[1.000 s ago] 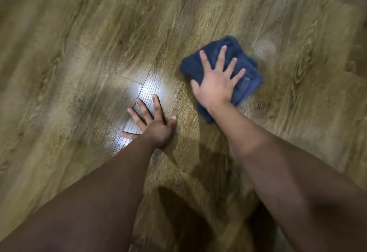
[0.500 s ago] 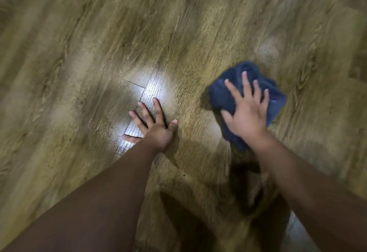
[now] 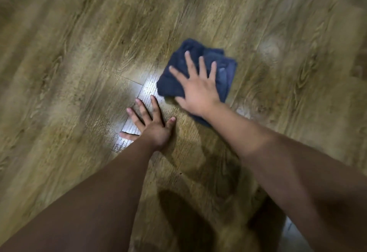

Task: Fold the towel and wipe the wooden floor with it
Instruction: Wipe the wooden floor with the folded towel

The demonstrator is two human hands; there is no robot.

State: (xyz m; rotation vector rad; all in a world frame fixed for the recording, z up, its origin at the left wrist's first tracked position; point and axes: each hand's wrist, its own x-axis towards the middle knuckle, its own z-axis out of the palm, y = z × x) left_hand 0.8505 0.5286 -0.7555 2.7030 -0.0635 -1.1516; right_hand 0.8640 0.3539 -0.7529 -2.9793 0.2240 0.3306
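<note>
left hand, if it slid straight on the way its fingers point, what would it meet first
Probably nothing but floor. The left hand lies flat with fingers pointing up and slightly left, over the bright glare patch on the wooden floor. The blue towel under the right hand sits off to the right of that line.

The right hand (image 3: 198,91), fingers spread flat on the folded blue towel (image 3: 224,69), slides it back leftward across the wooden floor (image 3: 79,53) from where it sat half a second ago, ending just beside the bright glare patch (image 3: 148,87).
</note>
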